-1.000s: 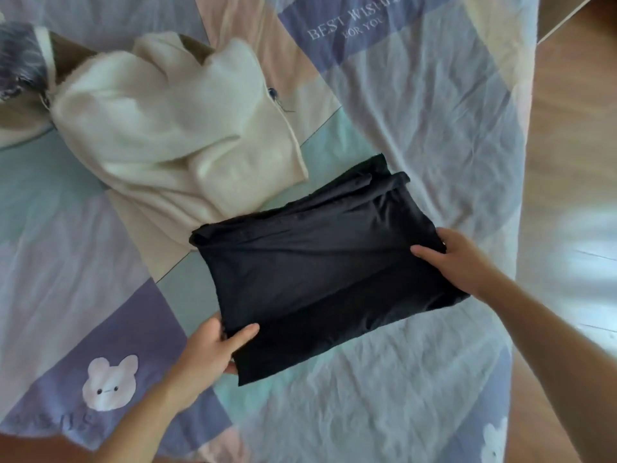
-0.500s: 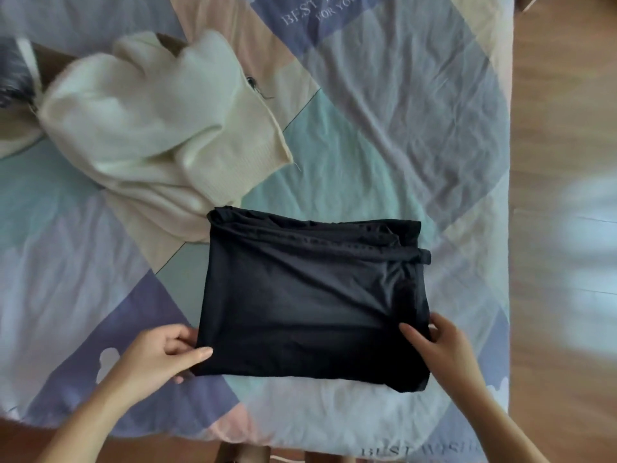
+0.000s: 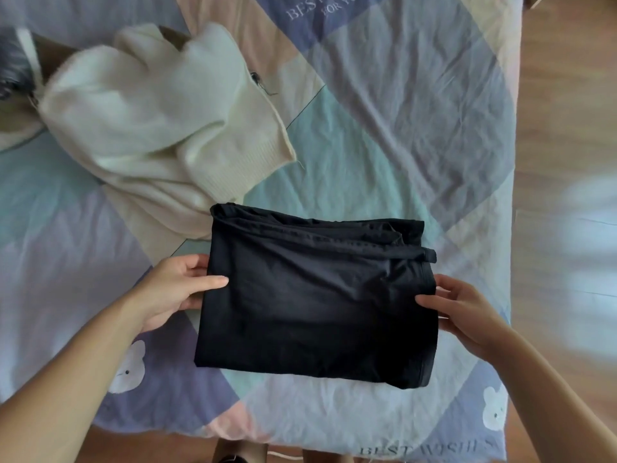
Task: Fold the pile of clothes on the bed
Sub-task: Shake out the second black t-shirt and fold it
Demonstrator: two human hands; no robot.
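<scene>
Far left edge: a dark grey patterned item (image 3: 11, 66) with a white strap (image 3: 30, 58) lies at the border of the view, half under the knit; what it is cannot be told.
Cream sweater (image 3: 150, 118): a fuzzy, pale knit heaped unfolded on the upper left of the bed, its ribbed hem (image 3: 267, 152) pointing toward the middle. Its lower edge reaches just beside the far left corner of the dark garment; whether they touch cannot be told.
Left hand (image 3: 173, 289): at the left edge of the folded garment, thumb lying on top of the cloth and fingers tucked beneath the edge, so it pinches the fabric between them.
Black garment (image 3: 314, 302): folded into a flat rectangle, lying on the near middle of the bed between the two hands. Several layered edges and a seam show along its far side, with a small tab of cloth sticking out at the far right corner.
Right hand (image 3: 464, 312): at the right edge of the garment, thumb on top of the cloth, the other fingers loosely spread beside and behind the edge; whether they grip underneath cannot be told.
Bedsheet (image 3: 417, 128): wrinkled patchwork of lilac, teal, peach and cream blocks, printed with "BEST" lettering at the far and near edges, a white bear (image 3: 128, 369) under the left forearm, and another bear (image 3: 494, 409) near the right corner.
Wooden floor (image 3: 567, 95): runs along the right side of the bed, with blurred light patches.
</scene>
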